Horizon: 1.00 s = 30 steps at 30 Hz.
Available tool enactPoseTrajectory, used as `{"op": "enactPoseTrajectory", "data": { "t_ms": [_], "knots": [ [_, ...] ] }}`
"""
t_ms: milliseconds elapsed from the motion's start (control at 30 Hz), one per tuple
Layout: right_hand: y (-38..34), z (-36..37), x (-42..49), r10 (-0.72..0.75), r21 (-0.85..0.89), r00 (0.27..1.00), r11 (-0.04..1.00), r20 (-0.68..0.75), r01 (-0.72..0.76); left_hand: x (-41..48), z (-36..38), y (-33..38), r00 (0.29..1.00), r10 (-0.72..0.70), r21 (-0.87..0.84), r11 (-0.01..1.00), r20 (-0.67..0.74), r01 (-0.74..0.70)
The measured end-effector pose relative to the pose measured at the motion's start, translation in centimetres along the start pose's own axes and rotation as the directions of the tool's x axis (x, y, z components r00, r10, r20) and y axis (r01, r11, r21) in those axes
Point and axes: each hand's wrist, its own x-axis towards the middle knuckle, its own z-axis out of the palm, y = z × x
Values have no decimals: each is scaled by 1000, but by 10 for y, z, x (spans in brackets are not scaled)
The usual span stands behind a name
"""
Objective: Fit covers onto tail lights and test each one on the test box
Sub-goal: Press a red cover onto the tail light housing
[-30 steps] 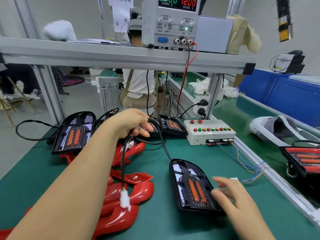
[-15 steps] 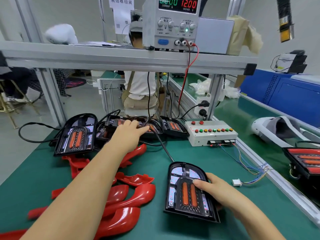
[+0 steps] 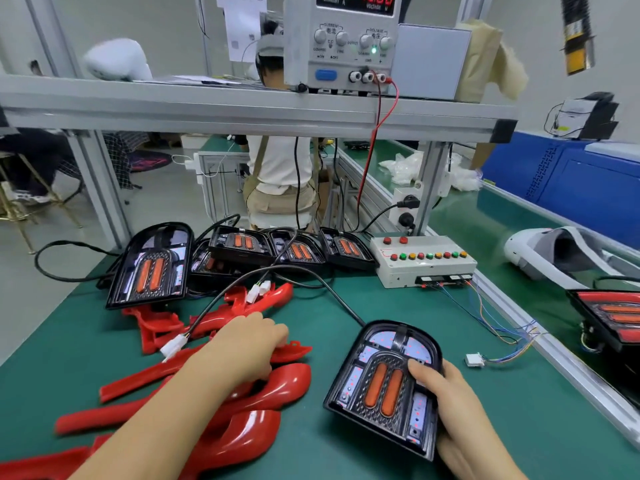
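A black tail light [image 3: 381, 386] with two orange strips lies on the green mat near me. My right hand [image 3: 446, 403] grips its right edge, thumb on the face. Its black cable runs back and loops to a white plug [image 3: 173, 346]. My left hand [image 3: 242, 351] lies on the pile of red covers [image 3: 277, 389], fingers curled down onto one cover. The grey test box [image 3: 424, 261] with its row of coloured buttons stands at the back right. Its loose white connector [image 3: 473, 360] lies on the mat to the right of the tail light.
Several more tail lights [image 3: 152, 265] stand in a row at the back of the mat. A power supply [image 3: 341, 43] sits on the shelf above. A conveyor [image 3: 512, 237] runs along the right with a white part and a red lamp [image 3: 609, 317]. A person sits beyond the bench.
My left hand has come back from the row of tail lights and down onto the red covers. The right hand has slid the tail light nearer and holds its right edge.
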Motion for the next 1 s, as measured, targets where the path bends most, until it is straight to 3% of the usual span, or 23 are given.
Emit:
{"op": "enactPoseTrajectory", "data": {
  "t_ms": [100,200,333,433,533,633,867,1000],
  "knots": [
    [1,3,-8,32,83,999,996,-44,-28,3,-4,-2,998,-37,-202,979,-51,26],
    [3,7,-17,71,186,994,981,-78,-55,7,-9,3,982,-25,-342,939,-189,-42],
    [6,12,-24,141,359,989,927,-55,-112,9,-29,21,924,-60,-605,771,-378,-198],
    [5,12,-29,142,451,990,882,24,-138,6,-50,39,935,-116,-743,643,-336,-187],
    [5,7,-33,96,479,994,870,60,-114,-2,-56,56,969,-6,-835,509,-245,-208],
    [5,2,-39,107,461,986,874,128,-155,-9,-53,75,974,-28,-896,397,-226,-197],
    [-5,-12,-43,187,389,921,864,341,-319,-16,-43,100,951,6,-702,673,-310,-233],
    [-9,-16,-35,239,323,962,907,130,-269,-16,-37,107,956,4,-690,692,-294,-215]
  ]
}}
